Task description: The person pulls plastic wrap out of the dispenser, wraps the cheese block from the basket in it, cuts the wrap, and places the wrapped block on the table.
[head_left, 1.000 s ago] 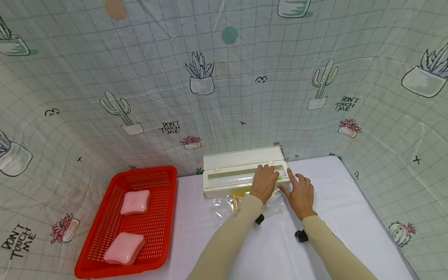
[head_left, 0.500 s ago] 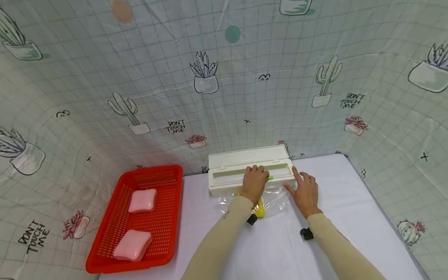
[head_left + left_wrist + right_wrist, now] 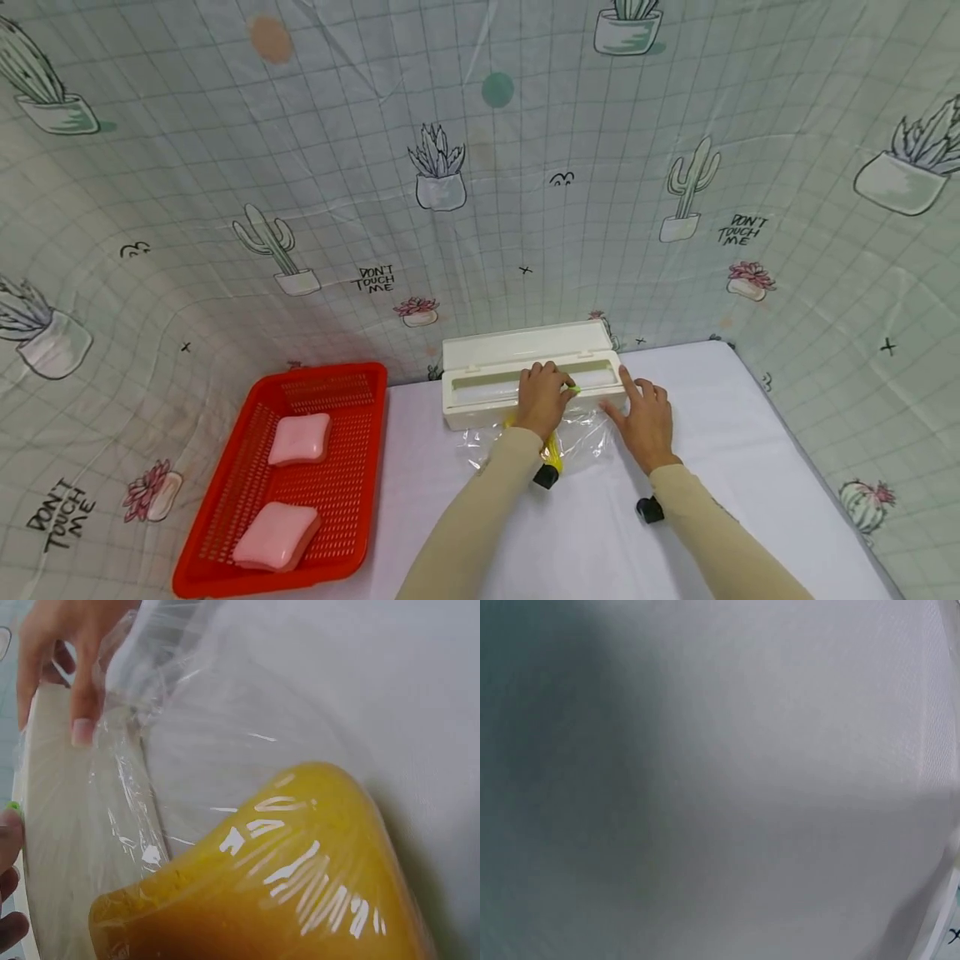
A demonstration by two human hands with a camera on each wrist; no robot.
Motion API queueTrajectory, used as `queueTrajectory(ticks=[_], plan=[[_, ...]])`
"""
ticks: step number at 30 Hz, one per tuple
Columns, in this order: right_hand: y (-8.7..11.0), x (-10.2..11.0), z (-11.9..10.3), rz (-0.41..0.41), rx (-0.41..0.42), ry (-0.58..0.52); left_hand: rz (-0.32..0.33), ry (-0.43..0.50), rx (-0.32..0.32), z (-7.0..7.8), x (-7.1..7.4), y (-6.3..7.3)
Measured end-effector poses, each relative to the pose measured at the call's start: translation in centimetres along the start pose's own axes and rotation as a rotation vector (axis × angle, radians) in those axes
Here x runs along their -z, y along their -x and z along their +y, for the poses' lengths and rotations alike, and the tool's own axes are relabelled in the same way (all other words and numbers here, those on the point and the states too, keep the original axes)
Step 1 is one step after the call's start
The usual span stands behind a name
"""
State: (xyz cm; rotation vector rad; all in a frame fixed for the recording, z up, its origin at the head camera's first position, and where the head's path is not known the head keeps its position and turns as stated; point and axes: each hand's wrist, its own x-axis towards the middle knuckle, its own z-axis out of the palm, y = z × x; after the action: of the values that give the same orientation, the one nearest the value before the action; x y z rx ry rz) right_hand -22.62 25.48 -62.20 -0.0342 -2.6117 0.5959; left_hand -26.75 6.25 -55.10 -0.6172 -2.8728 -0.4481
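Observation:
A white cling film dispenser stands at the back of the table with its lid raised. My left hand pinches a small green slide cutter on its front edge. At the right end, my right hand grips the dispenser's corner, thumb on the front wall. Clear cling film hangs from the front and spreads on the tabletop. Under it lies a glossy yellow block with rounded corners, largely hidden by my left forearm in the head view. The right wrist view shows mostly blurred white cloth.
On the left sits a red perforated basket. Inside are two pink pillow-shaped blocks, a far one and a near one. A patterned curtain rises right behind the table. White cloth covers the tabletop.
My left hand has slid left along the dispenser's front edge with the green cutter, then stopped. More of the yellow block shows. My right hand has stayed at the right end.

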Motion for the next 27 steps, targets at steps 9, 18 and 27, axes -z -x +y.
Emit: queueTrajectory(ticks=[9, 18, 27], plan=[[0.3, -0.3, -0.4, -0.020, -0.018, -0.022, 0.009, -0.002, 0.021, -0.7, 0.3, 0.4], [0.3, -0.4, -0.9, -0.040, -0.018, -0.024, 0.005, -0.044, 0.030, -1.9, 0.7, 1.1], [0.0, 0.3, -0.5, -0.055, -0.042, -0.032, -0.018, -0.051, 0.072, -3.9, 1.6, 1.9]])
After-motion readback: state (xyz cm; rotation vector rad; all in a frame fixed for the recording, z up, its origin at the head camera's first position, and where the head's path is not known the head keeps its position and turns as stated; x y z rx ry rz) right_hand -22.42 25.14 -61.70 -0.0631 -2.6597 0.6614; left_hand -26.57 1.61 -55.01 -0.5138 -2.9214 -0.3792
